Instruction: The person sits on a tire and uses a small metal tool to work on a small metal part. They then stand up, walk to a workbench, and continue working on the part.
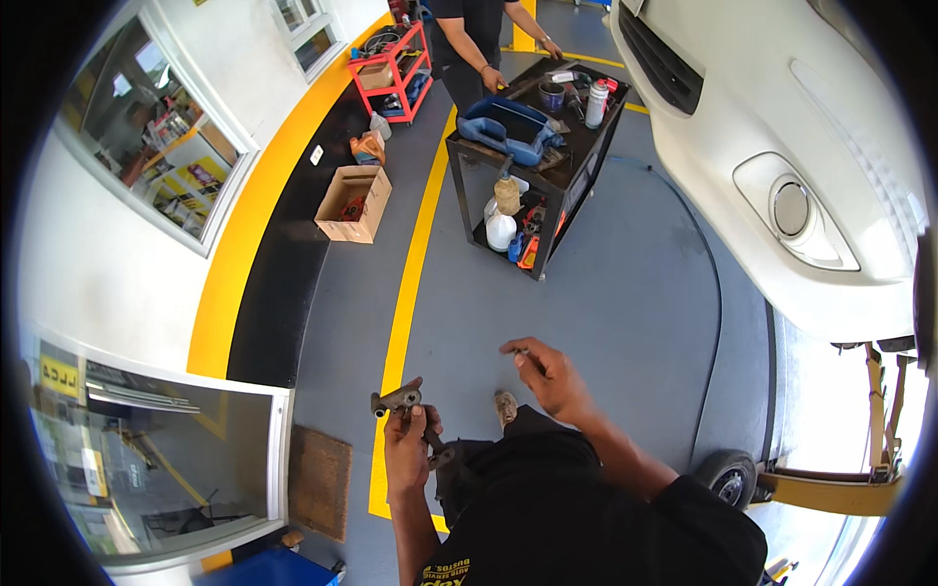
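My left hand is closed round a dark, greasy metal car part, a bracket-like piece with a round hole near its upper end. One arm of it runs down beside my fingers to a rounded lower end near my clothing. To the right, apart from that part, my right hand is raised over the floor with thumb and forefinger pinched together. A small dark thing seems to sit at those fingertips, too small to name.
A black tool cart carries a blue tray, a spray can and bottles; a person stands behind it. A raised white car overhangs the right. A hose crosses the floor. A cardboard box and red cart line the left wall.
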Tool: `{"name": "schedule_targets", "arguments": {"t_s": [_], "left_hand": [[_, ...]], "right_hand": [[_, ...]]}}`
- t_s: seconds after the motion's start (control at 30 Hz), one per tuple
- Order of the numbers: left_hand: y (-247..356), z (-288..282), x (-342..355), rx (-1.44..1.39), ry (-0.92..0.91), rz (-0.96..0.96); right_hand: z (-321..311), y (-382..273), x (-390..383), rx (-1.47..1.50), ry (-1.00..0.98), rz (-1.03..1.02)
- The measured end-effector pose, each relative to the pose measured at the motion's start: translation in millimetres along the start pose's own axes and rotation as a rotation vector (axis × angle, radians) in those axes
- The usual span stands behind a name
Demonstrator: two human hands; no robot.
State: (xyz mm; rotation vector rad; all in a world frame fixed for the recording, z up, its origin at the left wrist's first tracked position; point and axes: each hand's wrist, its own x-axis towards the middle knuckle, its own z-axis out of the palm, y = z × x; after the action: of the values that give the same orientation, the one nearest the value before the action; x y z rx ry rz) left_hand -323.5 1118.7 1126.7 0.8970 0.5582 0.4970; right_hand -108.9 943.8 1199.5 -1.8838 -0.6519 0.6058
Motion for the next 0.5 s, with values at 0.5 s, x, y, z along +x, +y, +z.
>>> {"name": "schedule_targets", "arguments": {"t_s": [0.5], "left_hand": [[89, -20, 123, -0.123, -0.164, -0.087]], "right_hand": [[154, -65, 67, -0.108, 0.163, -0.239]]}}
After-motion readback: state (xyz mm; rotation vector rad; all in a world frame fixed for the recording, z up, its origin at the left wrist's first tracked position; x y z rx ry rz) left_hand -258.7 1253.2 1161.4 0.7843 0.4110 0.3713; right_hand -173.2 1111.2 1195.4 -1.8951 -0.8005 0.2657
